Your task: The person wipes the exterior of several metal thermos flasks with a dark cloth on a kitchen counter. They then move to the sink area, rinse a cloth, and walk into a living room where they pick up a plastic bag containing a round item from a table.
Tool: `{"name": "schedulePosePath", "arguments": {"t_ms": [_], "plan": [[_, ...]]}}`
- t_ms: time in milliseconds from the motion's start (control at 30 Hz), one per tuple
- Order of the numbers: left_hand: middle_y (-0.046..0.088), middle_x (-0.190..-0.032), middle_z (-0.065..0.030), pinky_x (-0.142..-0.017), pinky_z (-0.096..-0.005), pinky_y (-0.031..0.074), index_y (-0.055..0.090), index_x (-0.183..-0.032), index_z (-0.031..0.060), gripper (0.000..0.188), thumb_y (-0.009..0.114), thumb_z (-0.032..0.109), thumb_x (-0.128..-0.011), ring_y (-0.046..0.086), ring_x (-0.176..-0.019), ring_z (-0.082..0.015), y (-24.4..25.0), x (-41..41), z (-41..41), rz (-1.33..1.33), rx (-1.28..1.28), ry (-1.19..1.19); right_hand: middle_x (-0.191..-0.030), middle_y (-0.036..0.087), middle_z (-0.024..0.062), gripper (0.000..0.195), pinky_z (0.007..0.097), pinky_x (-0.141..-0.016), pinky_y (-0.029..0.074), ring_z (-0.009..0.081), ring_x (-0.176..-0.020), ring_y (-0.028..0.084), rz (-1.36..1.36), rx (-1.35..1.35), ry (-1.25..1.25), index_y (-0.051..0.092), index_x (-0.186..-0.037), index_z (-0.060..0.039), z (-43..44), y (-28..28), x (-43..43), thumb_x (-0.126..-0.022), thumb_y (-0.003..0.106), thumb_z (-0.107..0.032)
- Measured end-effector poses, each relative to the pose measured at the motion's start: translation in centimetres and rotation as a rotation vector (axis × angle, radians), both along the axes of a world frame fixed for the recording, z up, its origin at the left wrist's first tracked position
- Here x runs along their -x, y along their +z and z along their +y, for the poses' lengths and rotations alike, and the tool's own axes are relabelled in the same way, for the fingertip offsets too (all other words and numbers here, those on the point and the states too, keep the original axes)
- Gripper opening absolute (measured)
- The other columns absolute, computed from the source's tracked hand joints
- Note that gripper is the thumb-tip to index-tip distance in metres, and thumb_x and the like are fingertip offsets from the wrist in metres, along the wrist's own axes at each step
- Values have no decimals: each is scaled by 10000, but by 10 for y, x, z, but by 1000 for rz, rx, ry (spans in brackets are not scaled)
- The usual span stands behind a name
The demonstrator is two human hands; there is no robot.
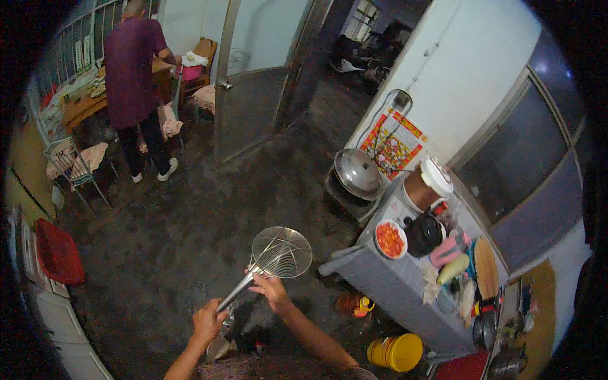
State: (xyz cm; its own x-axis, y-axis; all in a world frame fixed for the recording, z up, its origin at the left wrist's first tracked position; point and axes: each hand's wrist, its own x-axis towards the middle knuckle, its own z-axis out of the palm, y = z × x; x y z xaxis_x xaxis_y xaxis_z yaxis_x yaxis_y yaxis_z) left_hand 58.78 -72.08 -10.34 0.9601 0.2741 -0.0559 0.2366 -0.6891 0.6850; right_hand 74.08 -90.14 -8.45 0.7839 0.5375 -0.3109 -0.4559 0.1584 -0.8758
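I hold a metal wire spider strainer (282,251) in front of me, its round basket pointing away and to the right. My left hand (207,319) is wrapped around the lower end of its tubular handle. Up at the neck, just below the basket, my right hand (271,290) has its fingers against the handle. The wire basket holds nothing; dark floor shows through it.
A tiled counter (365,263) on the right bears a bowl of chopped red food (391,239), a lidded container (427,185) and a cutting board (485,268). Nearby are a lidded wok (358,174) and a yellow bucket (396,352). Another person (133,71) stands by a wooden table.
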Motion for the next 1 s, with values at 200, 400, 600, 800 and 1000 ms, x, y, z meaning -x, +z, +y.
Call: {"name": "schedulePosePath", "arguments": {"t_ms": [200, 400, 600, 800, 1000], "plan": [[685, -966, -168, -706, -477, 509, 593, -1142, 104, 402, 759, 188, -786, 663, -849, -390, 11, -81, 55, -74, -117, 63, -1243, 615, 57, 393, 390, -905, 503, 180, -1125, 577, -3, -30, 82, 541, -1317, -91, 64, -9, -104, -978, 575, -287], [681, -985, -180, -704, -483, 514, 555, -1202, 110, 422, 724, 183, -822, 661, -861, -406, 27, -216, 100, -23, -9, -26, -1246, 615, 72, 455, 379, -904, 504, 172, -1107, 584, -43, 0, 5, 497, -1358, -101, 113, -18, -221, -963, 596, -303], [666, -909, -189, -688, -425, 495, 544, -1210, 45, 410, 696, 215, -869, 668, -839, -359, 18, -356, 103, -158, 370, -216, -1246, 614, 103, 563, 366, -936, 500, 226, -1110, 614, -2, 26, -120, 332, -1462, -97, 127, 14, -317, -983, 572, -270], [578, -763, -58, -569, -338, 486, 557, -1136, 20, 378, 723, 218, -859, 571, -613, -183, 38, -498, 76, 307, 987, -184, -1240, 612, 133, 576, 382, -933, 505, 254, -1104, 627, 14, -143, -168, 313, -1464, -80, 108, 18, -434, -982, 574, -257], [583, -760, -43, -520, -310, 476, 562, -1102, 47, 367, 740, 236, -843, 551, -553, -141, 40, -597, 80, 266, 836, -112, -1179, 617, 131, 518, 368, -898, 515, 238, -1073, 627, -14, -52, 6, 387, -1402, -66, 106, 21, -552, -970, 588, -267]]}}
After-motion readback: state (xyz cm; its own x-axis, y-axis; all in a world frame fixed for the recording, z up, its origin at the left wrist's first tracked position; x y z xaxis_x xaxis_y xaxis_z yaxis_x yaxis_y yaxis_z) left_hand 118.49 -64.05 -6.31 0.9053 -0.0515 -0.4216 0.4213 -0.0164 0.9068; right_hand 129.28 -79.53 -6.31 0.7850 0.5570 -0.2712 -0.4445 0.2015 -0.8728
